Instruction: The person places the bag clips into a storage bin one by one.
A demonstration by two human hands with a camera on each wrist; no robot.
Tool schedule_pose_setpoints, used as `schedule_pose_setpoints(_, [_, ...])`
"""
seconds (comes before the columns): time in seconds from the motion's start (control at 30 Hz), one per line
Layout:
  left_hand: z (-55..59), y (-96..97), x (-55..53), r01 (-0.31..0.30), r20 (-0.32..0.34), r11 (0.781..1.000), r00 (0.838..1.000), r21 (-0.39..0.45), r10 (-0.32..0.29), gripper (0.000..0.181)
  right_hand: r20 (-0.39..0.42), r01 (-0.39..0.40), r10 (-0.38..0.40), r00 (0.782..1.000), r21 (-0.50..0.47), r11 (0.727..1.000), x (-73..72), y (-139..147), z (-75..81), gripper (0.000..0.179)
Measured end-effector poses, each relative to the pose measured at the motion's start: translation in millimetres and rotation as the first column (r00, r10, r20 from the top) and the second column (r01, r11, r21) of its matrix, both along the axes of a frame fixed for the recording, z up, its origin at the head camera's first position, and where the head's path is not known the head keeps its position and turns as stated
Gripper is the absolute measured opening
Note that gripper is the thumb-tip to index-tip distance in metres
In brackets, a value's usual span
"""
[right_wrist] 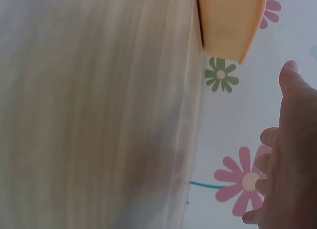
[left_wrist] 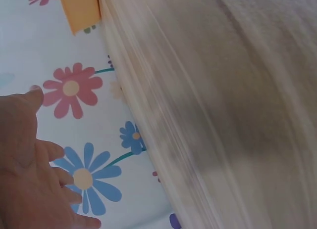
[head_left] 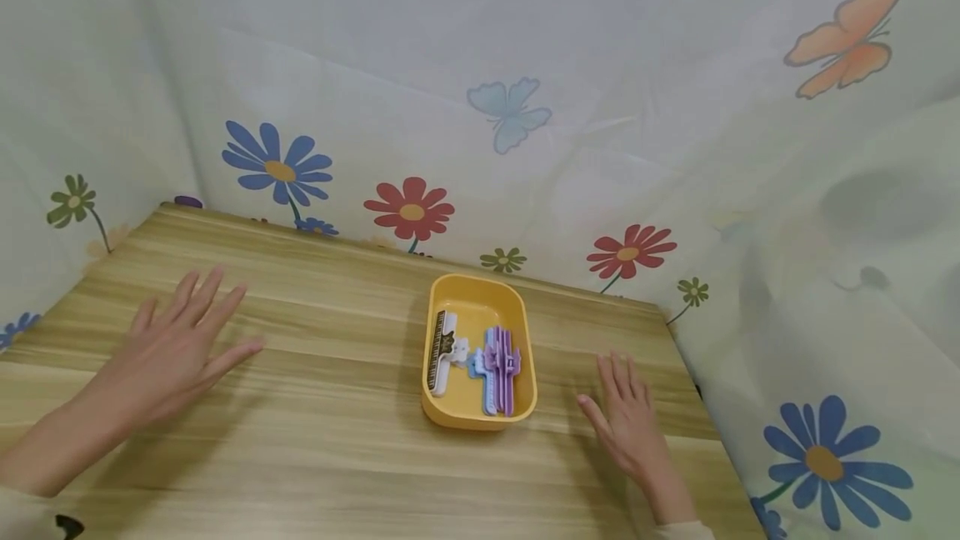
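A yellow bin (head_left: pixel 480 422) with rounded corners stands on the wooden table. Inside it, at the left, lies a white clip with a black patterned strip (head_left: pixel 437 348). Purple clips (head_left: pixel 506 373) and a light blue clip (head_left: pixel 489 390) lie together at its right. My left hand (head_left: pixel 176 348) is spread palm down to the left of the bin, holding nothing. To the bin's right, my right hand (head_left: pixel 626 419) has its fingers extended and holds nothing. Neither hand touches the bin. Both wrist views show part of the bin's wall (left_wrist: pixel 83 11) beyond the thumb.
Wood-grain tabletop (head_left: pixel 322 457) extends around the bin. Behind it and at both sides hangs a pale curtain (head_left: pixel 360 65) printed with flowers and butterflies. A small purple object (head_left: pixel 188 202) shows at the table's far left corner.
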State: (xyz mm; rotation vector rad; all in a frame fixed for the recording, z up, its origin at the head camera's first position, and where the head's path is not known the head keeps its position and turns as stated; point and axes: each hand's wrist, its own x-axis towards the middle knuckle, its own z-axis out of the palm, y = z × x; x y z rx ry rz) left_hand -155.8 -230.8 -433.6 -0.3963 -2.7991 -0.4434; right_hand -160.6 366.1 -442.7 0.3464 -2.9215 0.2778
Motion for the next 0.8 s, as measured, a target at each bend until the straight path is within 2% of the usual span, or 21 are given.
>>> schedule_pose_setpoints(0.5, [-13.5,-8.5,4.6,-0.011,-0.023,1.0,1.0,0.0,0.011,0.08,0.024,0.055,-0.055,0.998,0.023,0.998,11.4,13,-2.8,0.073])
schedule_pose_setpoints(0.8, [-18.3,-9.3,4.4,-0.02,-0.003,1.0,1.0,-0.004,0.02,0.081,0.038,0.064,-0.064,0.997,0.014,0.998,14.0,15,-4.2,0.074])
